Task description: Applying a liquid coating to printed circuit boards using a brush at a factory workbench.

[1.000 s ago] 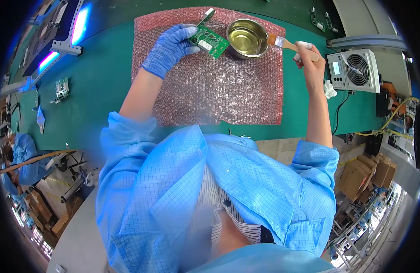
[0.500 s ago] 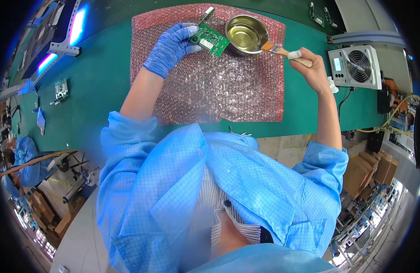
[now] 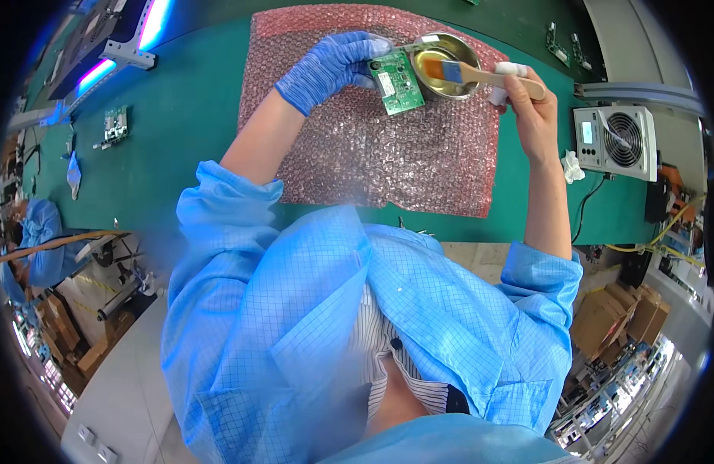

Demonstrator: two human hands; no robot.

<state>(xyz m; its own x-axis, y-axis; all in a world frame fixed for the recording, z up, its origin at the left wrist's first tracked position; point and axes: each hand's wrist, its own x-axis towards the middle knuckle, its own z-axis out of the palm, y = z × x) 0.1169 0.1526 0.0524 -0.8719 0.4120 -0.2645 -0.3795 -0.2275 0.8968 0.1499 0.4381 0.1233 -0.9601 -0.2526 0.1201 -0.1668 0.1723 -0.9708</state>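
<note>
My left hand [image 3: 330,71], in a blue knitted glove, pinches a green circuit board [image 3: 407,97] by its edge near the fingertips. The board is tilted beside the near left rim of a round metal bowl [image 3: 476,63] that holds a clear yellowish liquid. With bare fingers, some wrapped in white, my right hand [image 3: 532,112] grips the wooden handle of a flat paintbrush [image 3: 485,76]. Its orange-brown bristles lie over the inside of the bowl; whether they touch the liquid I cannot tell.
Pink bubble wrap [image 3: 388,170] covers the middle of the green table. On the right stand a white fan unit [image 3: 614,143] and a crumpled white tissue [image 3: 572,167]. Other circuit boards [image 3: 116,126] lie at the left and far right. A lit lamp frame [image 3: 129,52] borders the left.
The brush has moved left from the bowl's right rim to over its inside. The circuit board has turned and shows a different orientation. The whole view has shifted slightly.
</note>
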